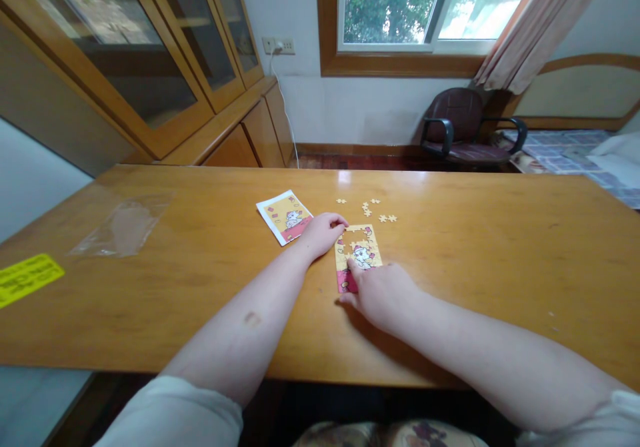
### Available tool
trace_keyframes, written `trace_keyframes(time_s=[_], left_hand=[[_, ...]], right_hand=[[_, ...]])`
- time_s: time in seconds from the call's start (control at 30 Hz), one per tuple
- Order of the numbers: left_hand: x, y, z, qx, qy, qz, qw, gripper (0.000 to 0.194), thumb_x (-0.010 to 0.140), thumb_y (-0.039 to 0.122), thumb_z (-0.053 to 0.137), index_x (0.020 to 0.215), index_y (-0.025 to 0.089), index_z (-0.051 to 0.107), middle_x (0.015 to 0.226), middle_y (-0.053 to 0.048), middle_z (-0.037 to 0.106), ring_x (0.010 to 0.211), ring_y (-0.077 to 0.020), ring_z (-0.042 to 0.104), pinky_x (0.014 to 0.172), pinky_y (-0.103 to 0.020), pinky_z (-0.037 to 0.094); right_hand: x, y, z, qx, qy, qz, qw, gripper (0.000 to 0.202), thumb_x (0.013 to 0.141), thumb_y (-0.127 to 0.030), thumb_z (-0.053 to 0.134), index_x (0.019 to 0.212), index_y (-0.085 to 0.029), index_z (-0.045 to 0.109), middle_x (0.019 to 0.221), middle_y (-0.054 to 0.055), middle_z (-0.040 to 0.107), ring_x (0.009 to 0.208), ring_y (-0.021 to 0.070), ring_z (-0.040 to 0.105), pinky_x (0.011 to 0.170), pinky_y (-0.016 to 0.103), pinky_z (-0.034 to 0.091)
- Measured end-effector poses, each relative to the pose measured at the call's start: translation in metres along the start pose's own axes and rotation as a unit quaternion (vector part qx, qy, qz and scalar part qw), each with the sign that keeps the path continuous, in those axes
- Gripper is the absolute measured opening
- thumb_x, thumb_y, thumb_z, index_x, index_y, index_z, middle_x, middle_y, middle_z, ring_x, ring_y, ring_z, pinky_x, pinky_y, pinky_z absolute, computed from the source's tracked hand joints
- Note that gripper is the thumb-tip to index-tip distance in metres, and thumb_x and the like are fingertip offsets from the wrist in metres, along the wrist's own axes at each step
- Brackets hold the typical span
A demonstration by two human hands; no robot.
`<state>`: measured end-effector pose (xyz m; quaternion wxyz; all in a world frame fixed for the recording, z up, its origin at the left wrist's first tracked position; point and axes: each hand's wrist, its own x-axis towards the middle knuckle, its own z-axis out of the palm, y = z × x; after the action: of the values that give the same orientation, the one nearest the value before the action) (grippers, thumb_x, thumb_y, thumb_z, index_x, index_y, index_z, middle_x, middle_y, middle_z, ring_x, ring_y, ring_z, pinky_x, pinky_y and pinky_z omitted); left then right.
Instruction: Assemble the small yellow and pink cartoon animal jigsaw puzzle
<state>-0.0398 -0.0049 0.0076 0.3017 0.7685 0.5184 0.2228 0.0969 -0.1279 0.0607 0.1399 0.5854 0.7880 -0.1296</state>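
A partly filled puzzle point(373, 258), yellow above and red below with a white cartoon figure, lies on the wooden table, a gap in its upper part. My left hand point(323, 235) rests at its upper left edge, fingers bent together; anything between the fingertips is too small to tell. Over the lower part is my right hand point(383, 293), index finger pressing on the puzzle's left side and thumb apart, with nothing seen held. Several loose yellow pieces point(388, 219) lie beyond the puzzle. Left of it is a picture card point(283, 215) with the same design.
A clear plastic bag point(125, 227) and a yellow label point(30, 279) lie on the left of the table point(475, 233). Beyond the table are a glass-door cabinet point(220, 93), a dark red armchair point(457, 123) and a bed point(575, 157).
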Motion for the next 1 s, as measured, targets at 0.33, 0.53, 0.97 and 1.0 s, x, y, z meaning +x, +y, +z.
trace_keyframes(time_s=[0.33, 0.53, 0.97, 1.0], left_hand=[[-0.001, 0.001, 0.0, -0.001, 0.0, -0.003, 1.0, 0.022, 0.082, 0.026, 0.052, 0.09, 0.02, 0.072, 0.096, -0.002, 0.072, 0.089, -0.0178, 0.063, 0.082, -0.027, 0.049], [0.0, 0.002, 0.0, -0.004, -0.002, -0.007, 1.0, 0.022, 0.081, 0.026, 0.052, 0.09, 0.02, 0.072, 0.096, -0.002, 0.072, 0.09, -0.0182, 0.063, 0.083, -0.028, 0.049], [0.0, -0.001, 0.001, -0.006, -0.002, 0.002, 1.0, 0.022, 0.081, 0.026, 0.052, 0.091, 0.02, 0.072, 0.099, -0.002, 0.072, 0.093, -0.0184, 0.063, 0.085, -0.029, 0.049], [0.001, -0.001, 0.001, -0.005, -0.002, 0.003, 1.0, 0.022, 0.081, 0.026, 0.052, 0.091, 0.02, 0.072, 0.099, -0.002, 0.072, 0.093, -0.0183, 0.063, 0.086, -0.029, 0.049]], right_hand=[[0.008, -0.003, 0.0, 0.03, 0.034, -0.003, 0.999, 0.074, 0.085, -0.065, 0.042, 0.136, -0.012, 0.045, 0.095, 0.019, 0.071, 0.09, 0.0309, 0.067, 0.076, 0.038, 0.049], [0.011, -0.001, 0.0, 0.025, 0.033, -0.002, 0.999, 0.07, 0.087, -0.064, 0.04, 0.136, -0.014, 0.045, 0.094, 0.017, 0.071, 0.085, 0.0317, 0.068, 0.072, 0.04, 0.049], [0.011, 0.003, -0.004, 0.018, 0.036, 0.003, 0.999, 0.061, 0.089, -0.061, 0.037, 0.13, -0.018, 0.05, 0.088, 0.015, 0.072, 0.081, 0.0296, 0.068, 0.07, 0.038, 0.048], [0.011, 0.003, -0.003, 0.018, 0.04, 0.0, 0.999, 0.06, 0.09, -0.061, 0.037, 0.13, -0.018, 0.051, 0.087, 0.015, 0.072, 0.08, 0.0293, 0.068, 0.07, 0.038, 0.048]])
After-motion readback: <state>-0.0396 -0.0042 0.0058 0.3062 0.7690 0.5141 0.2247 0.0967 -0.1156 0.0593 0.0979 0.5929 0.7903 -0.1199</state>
